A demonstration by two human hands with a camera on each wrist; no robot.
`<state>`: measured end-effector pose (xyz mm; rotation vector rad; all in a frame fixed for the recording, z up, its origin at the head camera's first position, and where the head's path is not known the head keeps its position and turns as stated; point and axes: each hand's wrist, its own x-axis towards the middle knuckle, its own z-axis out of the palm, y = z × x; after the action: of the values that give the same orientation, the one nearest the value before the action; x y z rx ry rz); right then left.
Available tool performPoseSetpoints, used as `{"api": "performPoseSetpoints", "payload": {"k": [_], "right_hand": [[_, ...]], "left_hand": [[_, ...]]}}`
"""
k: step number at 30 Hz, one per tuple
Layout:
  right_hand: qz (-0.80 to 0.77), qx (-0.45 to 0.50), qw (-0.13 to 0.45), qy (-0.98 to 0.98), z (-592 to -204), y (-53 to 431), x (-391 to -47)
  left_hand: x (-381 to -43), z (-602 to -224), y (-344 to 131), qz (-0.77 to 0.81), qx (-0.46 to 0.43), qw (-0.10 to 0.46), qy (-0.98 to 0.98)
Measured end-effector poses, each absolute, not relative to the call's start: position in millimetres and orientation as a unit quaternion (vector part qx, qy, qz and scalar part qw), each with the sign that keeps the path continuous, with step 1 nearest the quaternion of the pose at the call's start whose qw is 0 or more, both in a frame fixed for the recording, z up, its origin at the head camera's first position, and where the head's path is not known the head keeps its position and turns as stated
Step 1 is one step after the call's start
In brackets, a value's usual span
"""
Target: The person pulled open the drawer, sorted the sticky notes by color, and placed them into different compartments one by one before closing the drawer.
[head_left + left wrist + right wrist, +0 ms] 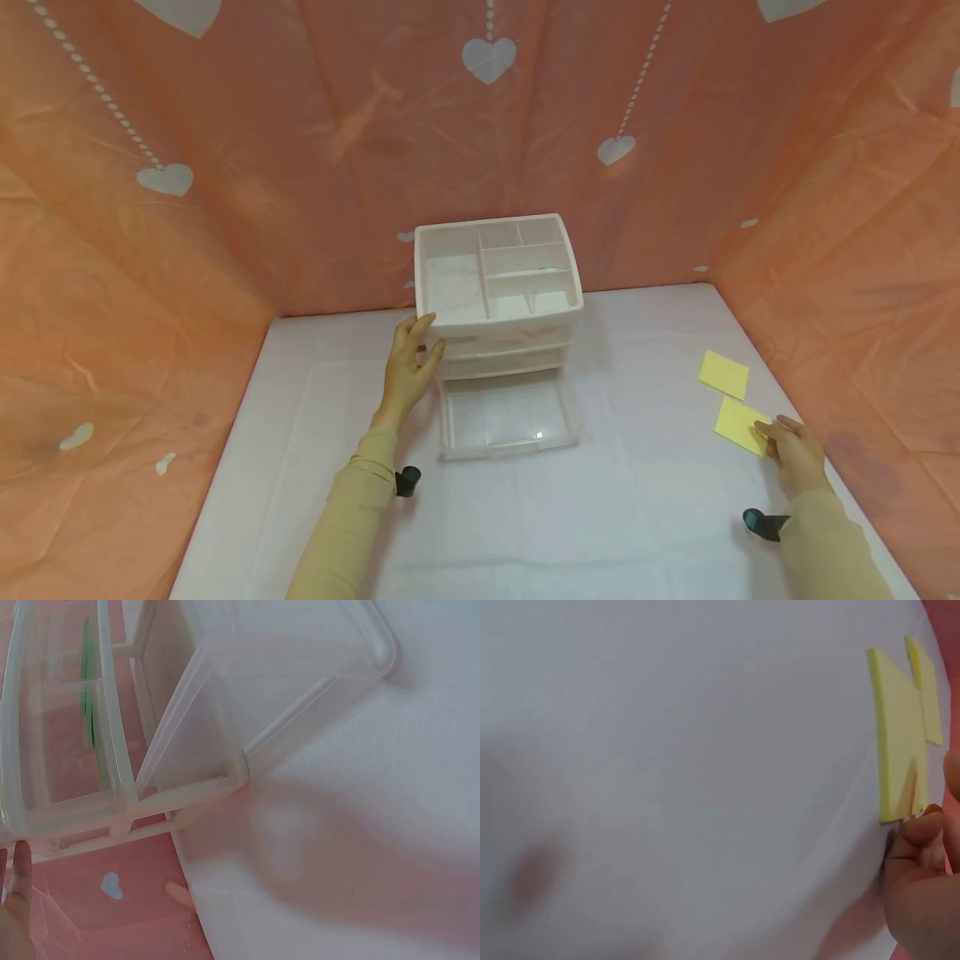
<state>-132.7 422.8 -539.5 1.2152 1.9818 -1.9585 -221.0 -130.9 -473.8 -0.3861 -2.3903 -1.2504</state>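
A small white drawer organizer [498, 321] with a divided top tray stands at the back middle. Its bottom drawer [510, 417] is pulled out, and nothing shows inside. My left hand [408, 367] touches the organizer's left front corner, fingers at the top rim and thumb lower on the front. In the left wrist view, only a finger [19, 885] shows against the frame. Two yellow sticky note pads lie at the right. With its fingertips, my right hand [797, 454] pinches the right edge of the nearer pad [738, 423]; the farther pad [723, 373] lies just behind.
A white cloth covers the table [637, 517]. Orange sheeting with white hearts [360, 158] rises behind and along both sides. A green strip [88, 690] shows through the organizer's clear upper drawers. Black wrist mounts [765, 525] stick out from both sleeves.
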Motion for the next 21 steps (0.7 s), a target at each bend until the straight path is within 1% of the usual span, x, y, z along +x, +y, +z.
{"api": "performPoseSetpoints", "payload": {"k": [3, 7, 10, 14, 17, 21], "right_hand": [[-0.562, 0.379, 0.068, 0.732, -542, 424, -131], [-0.452, 0.307, 0.110, 0.831, -544, 429, -129], [-0.435, 0.261, 0.142, 0.850, -546, 435, -129], [-0.440, 0.240, 0.174, 0.848, -545, 440, -131], [-0.440, 0.237, 0.166, 0.850, -546, 440, -131], [-0.446, 0.229, 0.124, 0.856, -548, 438, -130]], "left_hand": [[-221, -474, -131, -0.448, -0.140, 0.209, -0.858], [-221, -475, -131, -0.449, -0.142, 0.209, -0.857], [-220, -475, -131, -0.449, -0.143, 0.209, -0.857], [-220, -475, -131, -0.449, -0.140, 0.205, -0.858], [-219, -474, -131, -0.451, -0.138, 0.202, -0.859], [-219, -474, -131, -0.454, -0.141, 0.204, -0.856]]}}
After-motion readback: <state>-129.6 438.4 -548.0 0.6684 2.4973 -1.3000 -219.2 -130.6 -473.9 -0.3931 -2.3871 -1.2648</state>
